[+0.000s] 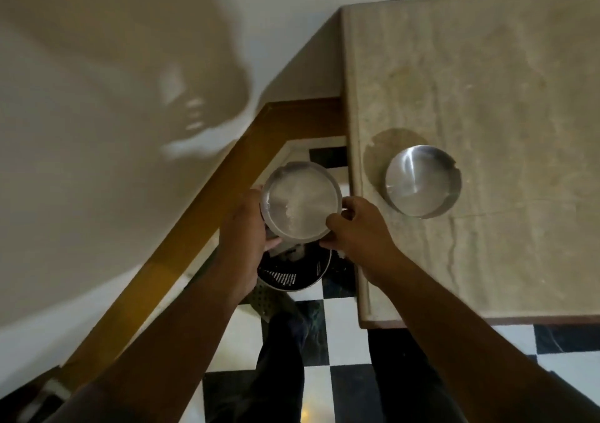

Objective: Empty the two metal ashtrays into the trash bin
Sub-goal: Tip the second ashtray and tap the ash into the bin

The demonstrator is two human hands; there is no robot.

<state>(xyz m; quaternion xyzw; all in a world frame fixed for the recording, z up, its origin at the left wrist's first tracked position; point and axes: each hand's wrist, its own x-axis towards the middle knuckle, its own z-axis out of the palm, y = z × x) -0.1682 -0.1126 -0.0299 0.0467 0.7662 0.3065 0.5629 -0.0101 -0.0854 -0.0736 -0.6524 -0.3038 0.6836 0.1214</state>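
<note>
Head camera: two hands held one ashtray (300, 200) over the trash bin (292, 273).
Left hand (242, 237) and right hand (360, 231) gripped its sides; second ashtray (422, 180) sat on the table (503, 81).

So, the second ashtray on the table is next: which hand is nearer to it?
Right. The right hand holds the first ashtray's table-side edge; the left hand grips its far side, farther from the second ashtray.

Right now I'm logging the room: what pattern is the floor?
Black-and-white checkered floor tiles, clearest in the head view, below the hands.
</note>
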